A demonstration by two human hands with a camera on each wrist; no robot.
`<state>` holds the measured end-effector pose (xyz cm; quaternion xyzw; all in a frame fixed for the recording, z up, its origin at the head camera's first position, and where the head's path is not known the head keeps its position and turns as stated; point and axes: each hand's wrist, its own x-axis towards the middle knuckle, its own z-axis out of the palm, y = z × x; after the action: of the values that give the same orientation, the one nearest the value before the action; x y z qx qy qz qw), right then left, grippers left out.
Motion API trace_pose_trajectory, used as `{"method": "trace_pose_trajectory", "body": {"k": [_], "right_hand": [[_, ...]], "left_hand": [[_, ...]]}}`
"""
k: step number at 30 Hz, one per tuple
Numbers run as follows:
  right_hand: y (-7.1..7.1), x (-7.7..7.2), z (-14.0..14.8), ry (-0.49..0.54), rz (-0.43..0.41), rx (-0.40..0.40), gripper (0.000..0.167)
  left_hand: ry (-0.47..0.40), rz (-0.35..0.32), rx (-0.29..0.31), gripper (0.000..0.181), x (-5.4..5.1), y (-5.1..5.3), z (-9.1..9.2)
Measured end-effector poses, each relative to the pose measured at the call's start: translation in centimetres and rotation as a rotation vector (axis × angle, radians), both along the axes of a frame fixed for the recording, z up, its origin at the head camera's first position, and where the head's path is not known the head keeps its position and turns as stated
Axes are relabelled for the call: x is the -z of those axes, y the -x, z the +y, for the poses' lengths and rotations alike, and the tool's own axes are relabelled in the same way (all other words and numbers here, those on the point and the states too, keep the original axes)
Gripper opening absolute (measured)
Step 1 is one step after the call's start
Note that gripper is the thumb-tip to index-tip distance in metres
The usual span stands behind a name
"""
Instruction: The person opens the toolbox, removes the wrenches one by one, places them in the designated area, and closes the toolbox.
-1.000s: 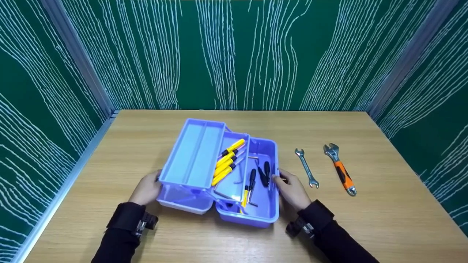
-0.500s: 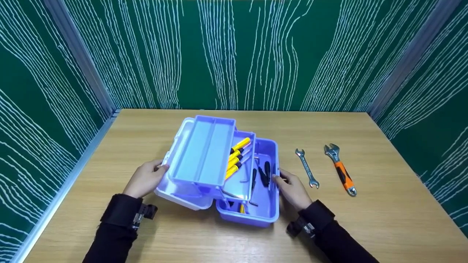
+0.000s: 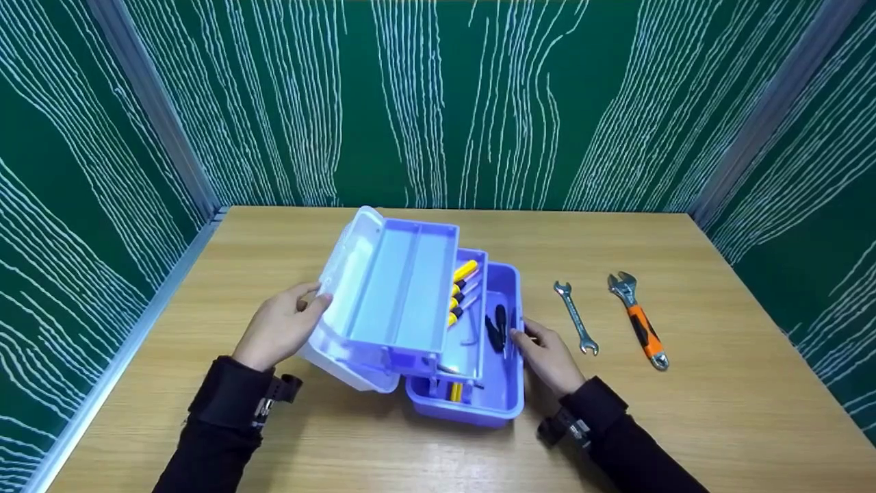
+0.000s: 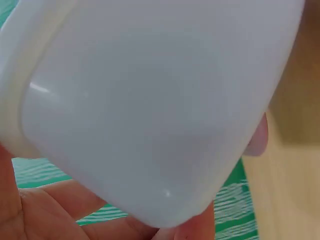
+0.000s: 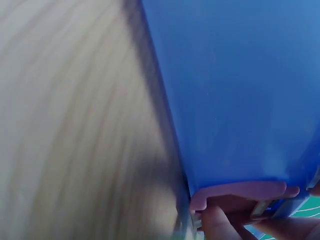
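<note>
A purple toolbox [image 3: 465,413] stands unfolded mid-table. My left hand [image 3: 277,327] grips the edge of its pale lid [image 3: 342,274], thumb at the rim and fingers behind; the lid leans up at a slant. The lid's smooth outer face [image 4: 150,110] fills the left wrist view. My right hand [image 3: 551,357] holds the right wall of the base, thumb over the rim; in the right wrist view its fingers lie at a pinkish latch [image 5: 245,189]. A divided upper tray [image 3: 397,281] partly covers a lower tray with yellow-handled screwdrivers [image 3: 456,301]. Black-handled tools [image 3: 494,335] lie in the base.
To the right of the box lie an open-end wrench [image 3: 576,318] and an adjustable wrench with an orange-black handle [image 3: 640,322]. The wooden table [image 3: 424,459] is bounded by green walls [image 3: 479,103] with white wavy lines at the back and sides.
My left hand has raised the lid and swung it rightward. Both trays have shifted right over the base, covering more of the tools. My right hand stays at the right wall.
</note>
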<state>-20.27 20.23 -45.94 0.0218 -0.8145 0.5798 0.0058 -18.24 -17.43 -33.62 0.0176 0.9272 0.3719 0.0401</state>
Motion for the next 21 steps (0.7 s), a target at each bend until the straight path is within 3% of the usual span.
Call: {"method": "trace_pose_trajectory", "body": {"k": [5, 11, 16, 21], "right_hand": [[0.0, 0.0, 0.0, 0.023, -0.017, -0.012, 0.043], [0.0, -0.1, 0.2, 0.037, -0.030, -0.025, 0.045], [0.0, -0.1, 0.3, 0.033, -0.028, -0.043, 0.043], [0.0, 0.0, 0.3, 0.058, -0.032, -0.048, 0.041]], "left_hand": [[-0.040, 0.041, 0.019, 0.060, -1.0, -0.8, 1.0], [-0.081, 0.154, 0.057, 0.052, -1.7, -1.8, 2.7], [-0.061, 0.218, 0.078, 0.053, -1.8, -2.7, 4.1], [-0.048, 0.317, 0.137, 0.057, -1.6, -3.3, 5.5]]}}
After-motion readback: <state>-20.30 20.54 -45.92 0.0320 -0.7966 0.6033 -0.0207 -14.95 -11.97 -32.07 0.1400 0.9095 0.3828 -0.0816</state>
